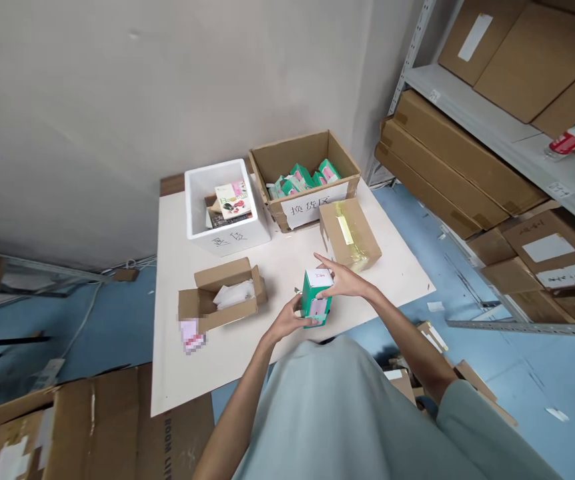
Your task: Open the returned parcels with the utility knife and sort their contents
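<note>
A small green box (316, 307) with a white top and a pink picture on its front stands upright before me, at the near edge of the table. My left hand (289, 321) grips its lower left side, the thumb at the edge. Around its upper right side is my right hand (343, 280), the thumb across the front and the index finger stretched above the top. Left of the hands sits an opened small cardboard carton (232, 313) with white paper-like packing (235, 294) inside. A taped brown carton (362, 230) lies just beyond my right hand.
At the back of the white table (182, 380) stand a white foam box (232, 241) holding printed packs and a large open carton (292, 150) of green boxes. A pixelated pinkish paper (192, 335) lies left. Shelves (497, 127) with cartons rise at right.
</note>
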Tool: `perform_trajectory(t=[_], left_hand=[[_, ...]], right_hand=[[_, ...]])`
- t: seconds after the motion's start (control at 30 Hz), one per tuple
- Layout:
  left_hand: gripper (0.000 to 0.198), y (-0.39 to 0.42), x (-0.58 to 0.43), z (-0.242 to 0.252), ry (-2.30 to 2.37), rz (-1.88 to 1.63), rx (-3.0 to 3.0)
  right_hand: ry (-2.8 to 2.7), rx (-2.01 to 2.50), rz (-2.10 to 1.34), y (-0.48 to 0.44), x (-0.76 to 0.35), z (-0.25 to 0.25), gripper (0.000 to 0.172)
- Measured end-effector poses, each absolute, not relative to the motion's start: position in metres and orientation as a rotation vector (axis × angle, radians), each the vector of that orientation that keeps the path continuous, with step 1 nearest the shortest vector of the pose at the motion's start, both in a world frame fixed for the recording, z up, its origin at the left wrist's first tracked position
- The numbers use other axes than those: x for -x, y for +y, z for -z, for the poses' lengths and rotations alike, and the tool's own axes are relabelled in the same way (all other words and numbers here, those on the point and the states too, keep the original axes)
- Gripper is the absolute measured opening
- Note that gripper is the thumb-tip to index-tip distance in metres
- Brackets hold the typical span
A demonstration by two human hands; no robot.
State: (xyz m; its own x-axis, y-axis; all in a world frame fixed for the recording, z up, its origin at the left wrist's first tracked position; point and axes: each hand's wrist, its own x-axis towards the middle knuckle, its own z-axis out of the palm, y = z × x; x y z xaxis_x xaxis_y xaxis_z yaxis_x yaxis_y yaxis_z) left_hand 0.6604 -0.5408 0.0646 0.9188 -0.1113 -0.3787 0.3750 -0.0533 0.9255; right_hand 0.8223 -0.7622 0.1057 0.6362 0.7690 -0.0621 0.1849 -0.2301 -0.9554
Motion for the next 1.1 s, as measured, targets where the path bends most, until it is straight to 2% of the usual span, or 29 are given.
perform_trajectory(t=[0.07, 0.17, 0.27, 0.4, 0.47, 0.53, 0.7, 0.87, 1.1], left_hand=[[0.09, -0.543, -0.652, -0.075, 0.313, 0.321, -1.503], [0.096, -0.548, -0.646, -0.088, 0.459, 0.234, -1.332], [0.096, -0.551, -0.645, -0.099, 0.513, 0.197, -1.192], [0.095, -0.536, -0.644, -0.117, 0.377, 0.229, -1.253], [0.095, -0.517, -0.644, -0.131, 0.27, 0.292, -1.387], [0.093, -0.494, -0.646, -0.147, 0.228, 0.283, -1.507], [0.094, -0.449, -0.671, -0.193, 0.296, -0.026, -1.647], [0.087, -0.447, -0.695, -0.221, 0.159, 0.096, -1.736], [0.083, -0.449, -0.695, -0.226, 0.185, 0.101, -1.815]], right_hand=[[-0.72, 1.638, -0.655, -0.746, -0.825, -0.106, 0.134], [-0.625, 1.528, -0.681, -0.731, -0.813, -0.099, 0.134], [-0.614, 1.44, -0.847, -0.726, -0.787, -0.089, 0.129], [-0.582, 1.329, -0.91, -0.728, -0.754, -0.086, 0.096], [-0.515, 1.292, -0.927, -0.729, -0.742, -0.088, 0.088], [-0.47, 1.272, -0.932, -0.73, -0.735, -0.091, 0.088], [-0.465, 1.296, -0.967, -0.732, -0.723, -0.098, 0.09], [-0.534, 1.298, -0.974, -0.729, -0.718, -0.103, 0.088], [-0.551, 1.22, -1.049, -0.72, -0.718, -0.106, 0.091]])
